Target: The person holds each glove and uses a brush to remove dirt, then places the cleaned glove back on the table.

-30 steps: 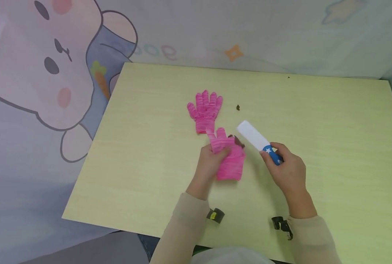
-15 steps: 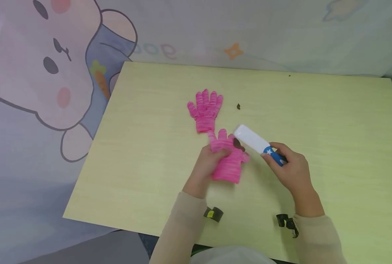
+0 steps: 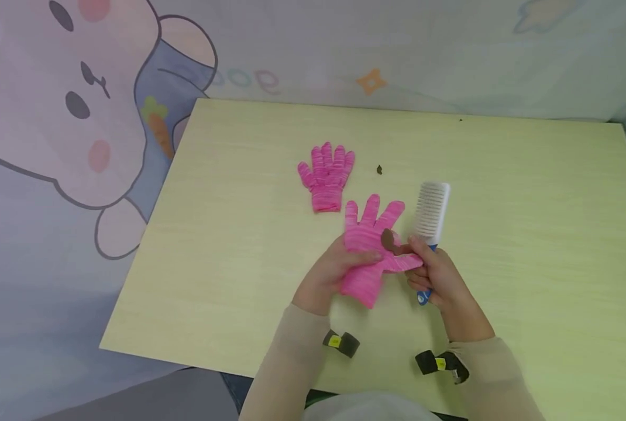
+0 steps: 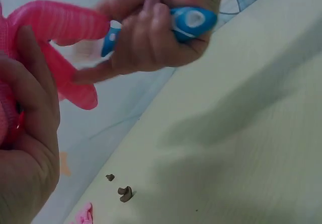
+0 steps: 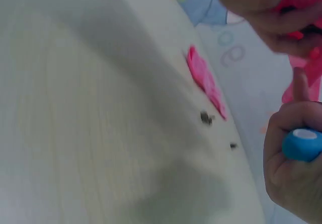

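In the head view my left hand (image 3: 339, 266) grips a pink knitted glove (image 3: 368, 234) by its palm, thumb across the front and glove fingers pointing away. A brown, mud-like smear (image 3: 388, 240) sticks to the glove near the thumb side. My right hand (image 3: 436, 272) holds a brush (image 3: 432, 213) upright, its white bristled head above the fist and the bristles facing left. The blue handle (image 4: 193, 21) lies in the curled fingers in the left wrist view. Fingertips of the right hand are right at the smear and the glove's thumb.
A second pink glove (image 3: 326, 181) lies flat on the pale yellow table (image 3: 229, 234), farther back. Small brown crumbs (image 3: 379, 169) lie to its right. Behind the table hangs a printed cloth (image 3: 302, 47). Black straps (image 3: 341, 342) show at both wrists.
The brush has turned from slanting left to upright, bristles now showing. My right hand has moved left to the glove, which has turned so its thumb points right.
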Demonstrator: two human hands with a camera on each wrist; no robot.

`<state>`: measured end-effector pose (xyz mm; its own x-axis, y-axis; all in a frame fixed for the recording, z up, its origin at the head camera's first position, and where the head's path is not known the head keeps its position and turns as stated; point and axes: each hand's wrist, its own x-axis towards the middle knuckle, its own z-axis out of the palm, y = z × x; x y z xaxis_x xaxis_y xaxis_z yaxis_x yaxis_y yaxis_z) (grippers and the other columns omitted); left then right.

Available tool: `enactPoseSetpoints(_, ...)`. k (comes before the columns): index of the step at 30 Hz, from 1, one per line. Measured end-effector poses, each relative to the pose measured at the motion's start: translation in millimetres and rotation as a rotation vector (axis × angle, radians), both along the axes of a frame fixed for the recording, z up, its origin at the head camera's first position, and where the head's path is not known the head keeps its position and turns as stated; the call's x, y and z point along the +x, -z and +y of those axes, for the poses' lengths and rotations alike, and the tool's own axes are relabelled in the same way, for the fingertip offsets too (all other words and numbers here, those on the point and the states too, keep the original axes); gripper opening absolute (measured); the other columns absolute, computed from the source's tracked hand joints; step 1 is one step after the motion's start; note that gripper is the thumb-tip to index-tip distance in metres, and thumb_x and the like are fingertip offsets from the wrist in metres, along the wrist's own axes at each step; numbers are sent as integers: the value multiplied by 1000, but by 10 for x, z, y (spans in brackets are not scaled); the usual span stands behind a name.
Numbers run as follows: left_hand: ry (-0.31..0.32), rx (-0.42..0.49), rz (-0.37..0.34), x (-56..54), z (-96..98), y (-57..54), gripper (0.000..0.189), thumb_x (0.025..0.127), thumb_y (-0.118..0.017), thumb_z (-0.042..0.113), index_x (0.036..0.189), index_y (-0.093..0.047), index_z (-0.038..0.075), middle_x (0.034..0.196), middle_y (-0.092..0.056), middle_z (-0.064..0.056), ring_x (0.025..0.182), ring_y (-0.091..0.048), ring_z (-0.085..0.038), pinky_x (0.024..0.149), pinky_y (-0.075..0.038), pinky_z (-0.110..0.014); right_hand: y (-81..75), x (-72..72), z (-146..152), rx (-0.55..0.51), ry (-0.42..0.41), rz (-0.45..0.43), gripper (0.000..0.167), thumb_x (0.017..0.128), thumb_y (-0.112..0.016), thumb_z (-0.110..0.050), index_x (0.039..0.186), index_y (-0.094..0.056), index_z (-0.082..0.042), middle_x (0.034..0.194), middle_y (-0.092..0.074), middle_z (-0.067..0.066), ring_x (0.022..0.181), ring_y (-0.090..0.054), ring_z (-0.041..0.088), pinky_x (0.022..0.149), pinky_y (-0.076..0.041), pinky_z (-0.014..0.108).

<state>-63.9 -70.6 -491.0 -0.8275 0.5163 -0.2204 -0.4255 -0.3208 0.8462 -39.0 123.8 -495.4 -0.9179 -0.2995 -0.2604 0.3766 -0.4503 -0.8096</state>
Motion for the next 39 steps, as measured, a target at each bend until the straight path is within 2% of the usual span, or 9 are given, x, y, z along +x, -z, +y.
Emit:
enactPoseSetpoints(5, 54, -38, 14, -1, -8, 6, 64, 83, -56, -7, 141, -32, 4, 113, -57, -2, 78, -58, -13, 69, -49, -23, -4, -41, -47, -127, 24, -11, 24, 98, -42, -12, 75, -49, -11, 50, -45, -8, 36, -30, 3, 37, -17, 18)
enactPoseSetpoints(8, -39, -5, -128, 5, -30, 4, 52, 91, -54, 11, 139, -35, 4, 106, -56, -4, 77, -55, -12, 67, -48, -22, -41, -51, -57, -143, 140, 22, 29, 97, -44, -6, 68, -45, -12, 49, -43, -7, 36, -25, 6, 38, -14, 19)
enactPoseSetpoints(11, -168, 242, -311, 2, -52, 13, 66, 92, -47, 48, 141, -32, 5, 115, -53, -4, 91, -54, -14, 75, -44, -23, -80, -46, -77, -192, 212, 63, 26, 97, -45, -5, 72, -45, -11, 52, -45, -4, 39, -18, 10, 40, -10, 21)
enactPoseSetpoints(14, -235, 579, -427, 28, -45, 24, 99, 77, -38, 77, 142, -30, 4, 117, -52, -7, 103, -50, -17, 78, -40, -25, -122, -33, -121, -259, 232, 75, 22, 97, -45, -5, 76, -47, -10, 57, -52, -2, 41, -15, 12, 40, -10, 22)
enactPoseSetpoints(19, -165, 866, -264, 112, 16, 62, 115, 67, -37, 86, 145, -21, 3, 133, -42, -10, 120, -37, -21, 88, -36, -30, -194, -27, -194, -373, 238, 89, 24, 98, -42, -4, 74, -46, -9, 62, -56, 1, 40, -16, 11, 40, -12, 20)
enactPoseSetpoints(22, -127, 767, -37, 120, 70, 61, 86, 86, -43, 64, 145, -22, 6, 137, -39, -8, 126, -34, -22, 104, -29, -35, -227, -27, -213, -406, 226, 110, 23, 98, -41, -4, 76, -45, -8, 62, -55, 2, 40, -17, 12, 40, -13, 20)
enactPoseSetpoints(25, -174, 550, 55, 98, 122, 28, 45, 97, -46, 30, 135, -40, 7, 127, -50, -5, 118, -46, -21, 105, -31, -39, -242, -22, -213, -336, 254, 113, 23, 97, -44, -4, 74, -47, -9, 63, -56, 1, 40, -17, 12, 40, -12, 21)
enactPoseSetpoints(32, -339, 112, -3, 51, 180, -37, 29, 91, -51, 3, 120, -50, -1, 100, -60, -6, 82, -62, -17, 81, -51, -35, -218, 5, -140, 47, 292, 53, 10, 93, -55, -9, 83, -55, -10, 71, -64, -1, 37, -26, 6, 38, -15, 22)
enactPoseSetpoints(39, -453, -43, 19, 52, 229, -63, 21, 85, -54, 1, 104, -55, -6, 82, -57, -2, 65, -53, -12, 66, -50, -25, -174, 33, -141, 142, 195, 89, 8, 93, -55, -13, 88, -56, -7, 71, -65, 1, 37, -30, 4, 37, -18, 22)
